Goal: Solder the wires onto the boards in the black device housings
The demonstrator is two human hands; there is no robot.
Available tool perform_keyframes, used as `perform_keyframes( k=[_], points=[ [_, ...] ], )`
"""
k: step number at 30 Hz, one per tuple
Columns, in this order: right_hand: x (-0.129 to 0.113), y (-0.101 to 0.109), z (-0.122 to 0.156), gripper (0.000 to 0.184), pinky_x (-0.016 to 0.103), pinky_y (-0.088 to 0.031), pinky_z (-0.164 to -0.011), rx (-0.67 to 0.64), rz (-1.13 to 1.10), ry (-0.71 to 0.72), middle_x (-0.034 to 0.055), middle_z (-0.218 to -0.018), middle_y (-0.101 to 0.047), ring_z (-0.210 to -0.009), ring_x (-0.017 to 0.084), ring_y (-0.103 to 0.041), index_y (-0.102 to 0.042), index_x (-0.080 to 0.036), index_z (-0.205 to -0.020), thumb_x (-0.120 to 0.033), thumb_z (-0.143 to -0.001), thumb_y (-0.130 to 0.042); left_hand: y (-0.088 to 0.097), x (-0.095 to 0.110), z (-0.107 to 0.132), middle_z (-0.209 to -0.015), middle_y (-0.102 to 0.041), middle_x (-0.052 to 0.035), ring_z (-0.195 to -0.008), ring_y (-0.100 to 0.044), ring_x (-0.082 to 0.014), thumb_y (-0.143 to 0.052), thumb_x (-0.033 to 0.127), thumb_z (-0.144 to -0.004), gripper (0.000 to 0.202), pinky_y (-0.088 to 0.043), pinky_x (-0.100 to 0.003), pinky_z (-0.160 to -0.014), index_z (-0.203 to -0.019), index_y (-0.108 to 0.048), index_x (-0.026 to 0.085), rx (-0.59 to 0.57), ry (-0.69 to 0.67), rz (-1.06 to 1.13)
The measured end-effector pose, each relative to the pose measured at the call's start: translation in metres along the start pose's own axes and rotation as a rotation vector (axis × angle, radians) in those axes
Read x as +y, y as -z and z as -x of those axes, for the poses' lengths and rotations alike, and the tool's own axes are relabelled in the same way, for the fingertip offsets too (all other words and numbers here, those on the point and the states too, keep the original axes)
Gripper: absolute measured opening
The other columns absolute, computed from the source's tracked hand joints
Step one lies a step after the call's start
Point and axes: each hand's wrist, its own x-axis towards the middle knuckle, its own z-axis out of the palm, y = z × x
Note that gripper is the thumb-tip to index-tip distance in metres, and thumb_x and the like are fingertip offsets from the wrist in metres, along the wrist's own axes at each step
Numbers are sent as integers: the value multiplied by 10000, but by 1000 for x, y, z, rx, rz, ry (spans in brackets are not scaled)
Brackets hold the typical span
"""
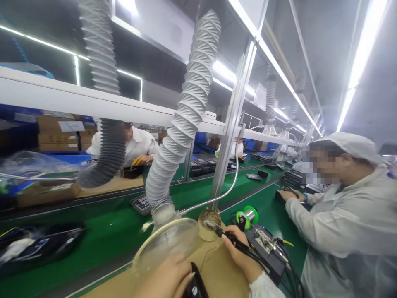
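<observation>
A green belt (102, 236) runs down the lit line under white hoses (186, 111). Below a clear hood (167, 242), the left hand (167, 277) curls over a black part (194, 287) at the bottom edge. The pot (208, 231) holds the tip of an iron (232, 240), gripped by the right hand (240, 256). A slip, I'd say, could scorch the hood or the left hand.

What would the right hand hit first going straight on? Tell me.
The right hand points up-left along its soldering iron; first in that line is the small round pot of wire wool, which the tip seems to touch. Depth is unclear.
</observation>
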Motion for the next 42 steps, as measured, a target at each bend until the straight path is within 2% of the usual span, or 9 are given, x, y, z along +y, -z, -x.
perform_keyframes(
  k=[3, 5, 7, 11, 15, 19, 26, 33, 42],
  points=[
    [16, -16, 7, 258, 337, -599, -793, 32, -80, -28, 68, -1126, -659, -926, 183, -660, -653, -190, -1144, -409, -1012, -614, -3, -11, 5, -951, -682, -91, -856, -652, -224, -362, 268, -1025, 359, -505, -311, -747, -864, -674, 189, 28, 35, -107],
    [24, -25, 16, 283, 294, -577, -693, 35, -159, -85, 35, -952, -659, -766, 137, -640, -644, -143, -1063, -420, -1017, -608, 0, -13, 11, -985, -665, -102, -891, -641, -239, -384, 255, -1030, 337, -506, -339, -776, -883, -676, 174, -33, 59, -136],
    [30, -30, 25, 326, 307, -564, -696, 33, -241, -173, 23, -871, -650, -766, 150, -642, -643, -145, -975, -469, -998, -618, 7, -13, 14, -985, -651, -103, -919, -627, -242, -412, 255, -1039, 318, -507, -352, -804, -880, -667, 153, -95, 56, -119],
    [40, -23, 33, 270, 342, -544, -728, 33, -392, -353, 41, -911, -671, -803, 203, -651, -657, -210, -984, -462, -908, -716, 14, -20, 9, -958, -618, -86, -890, -592, -219, -406, 271, -1062, 325, -502, -359, -818, -891, -649, 140, -137, 42, -103],
    [39, -3, 35, 205, 368, -566, -760, 15, -563, -399, 45, -960, -678, -862, 235, -673, -651, -257, -1011, -413, -900, -725, 12, -27, 7, -939, -583, -76, -858, -574, -200, -398, 248, -1063, 327, -509, -347, -781, -865, -633, 133, -153, 72, -106],
    [31, 7, 35, 216, 413, -604, -797, -143, -796, -275, 57, -958, -694, -899, 261, -696, -641, -276, -1043, -412, -900, -730, 12, -30, 7, -968, -588, -76, -849, -586, -180, -387, 227, -1062, 303, -530, -343, -803, -911, -627, 121, -189, 114, -38],
    [15, -5, 23, 255, 303, -596, -710, -433, -894, -79, 51, -916, -710, -821, 206, -713, -669, -244, -1065, -151, -849, -769, 16, -30, 6, -1037, -606, -83, -903, -616, -175, -372, 212, -1052, 295, -550, -351, -881, -954, -635, 123, -304, 116, 50],
    [6, -21, 20, 332, 297, -539, -639, -524, -1005, 2, 32, -858, -672, -725, 168, -654, -623, -221, -1136, -50, -858, -682, 14, -30, 5, -1106, -604, -102, -903, -634, -196, -406, 181, -1007, 280, -564, -380, -858, -936, -669, 116, -350, 99, -21],
    [2, -20, 18, 261, 287, -509, -599, -563, -927, 23, 44, -851, -676, -737, 187, -670, -604, -236, -1073, -72, -881, -669, 16, -29, 3, -1082, -621, -101, -864, -622, -193, -430, 180, -992, 270, -551, -362, -820, -922, -683, 117, -350, 85, -54]
  ],
)
